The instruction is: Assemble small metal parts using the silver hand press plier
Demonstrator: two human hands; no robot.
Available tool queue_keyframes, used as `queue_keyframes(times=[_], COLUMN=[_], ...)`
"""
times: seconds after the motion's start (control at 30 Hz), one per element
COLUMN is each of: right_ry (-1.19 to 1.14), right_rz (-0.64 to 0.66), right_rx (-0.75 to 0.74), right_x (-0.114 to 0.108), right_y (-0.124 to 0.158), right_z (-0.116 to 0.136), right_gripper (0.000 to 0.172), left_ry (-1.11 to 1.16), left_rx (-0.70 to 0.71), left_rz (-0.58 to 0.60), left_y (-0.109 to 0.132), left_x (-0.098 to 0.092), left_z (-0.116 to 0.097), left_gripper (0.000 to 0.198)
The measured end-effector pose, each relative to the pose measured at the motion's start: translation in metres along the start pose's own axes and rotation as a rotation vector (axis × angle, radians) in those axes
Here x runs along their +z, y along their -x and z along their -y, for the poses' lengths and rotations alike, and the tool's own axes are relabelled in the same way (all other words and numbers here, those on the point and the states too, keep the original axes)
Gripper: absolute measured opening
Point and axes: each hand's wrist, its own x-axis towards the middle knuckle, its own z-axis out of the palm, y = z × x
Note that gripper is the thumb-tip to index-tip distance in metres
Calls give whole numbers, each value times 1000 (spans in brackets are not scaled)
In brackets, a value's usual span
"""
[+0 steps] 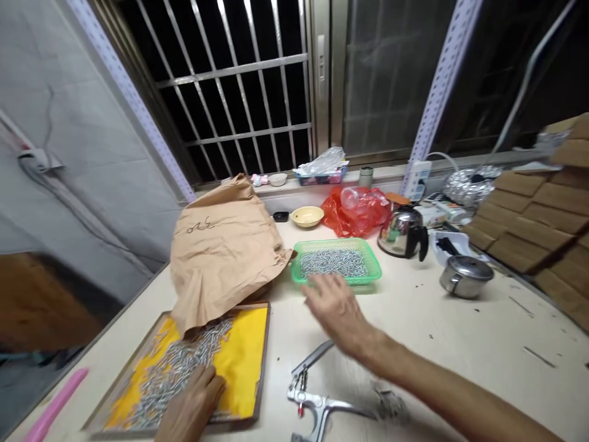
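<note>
My left hand (196, 399) rests at the shallow tray (263, 368) with a yellow lining, touching the heap of small metal pins (168, 374); its fingertips are hidden. My right hand (334, 307) is over the table at the near edge of a green basket (375, 267), fingers spread, palm down. Similar metal pieces (335, 263) fill the basket. A large brown paper bag (221, 245) leans over the tray's back edge, its mouth at the pins. Metal hand pliers (317, 402) lie between my hands.
Behind the basket are a yellow bowl (307, 216) and a red plastic bag (356, 212). A kettle (401, 233) and a lidded metal pot (466, 276) stand at the right. A pink object (59, 405) lies front left. Cardboard stacks (534, 215) are far right.
</note>
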Motion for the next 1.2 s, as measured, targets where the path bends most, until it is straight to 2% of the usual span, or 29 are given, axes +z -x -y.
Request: queue_keyframes(times=[0.03,0.1,0.2,0.3,0.4,0.47,0.53,0.67,0.93,1.03,1.2], right_ry=[-96,-290,-395,-418,-405,-376,-366,-378,-409,-436,-451], right_rz=[110,311,480,562,596,618,603,540,532,489,485], right_rx=[-63,-73,-10,24,22,14,-3,-23,46,43,55], right_x=[3,9,12,10,15,20,24,29,27,21,19], right_y=[14,47,96,127,138,140,141,144,146,146,147], right_z=[8,23,31,24,14,10,8,8,9,9,9], right_gripper=[15,12,6,5,6,9,9,7,5,6,8], left_ry=[38,145,381,710,1007,1093,1093,1076,1188,1154,1077], left_rx=[9,7,-106,-275,-393,-457,-493,-546,-676,-682,-648], left_rz=[-21,-75,-94,89,295,376,420,459,501,530,646], left_y=[-4,-11,-13,-9,-5,-3,-3,-3,1,1,-5], left_x=[0,-3,-12,-17,-12,-5,1,12,23,22,22], left_z=[3,1,-25,-71,-118,-139,-150,-156,-154,-153,-147], left_gripper=[26,24,20,29,33,34,35,37,40,40,41])
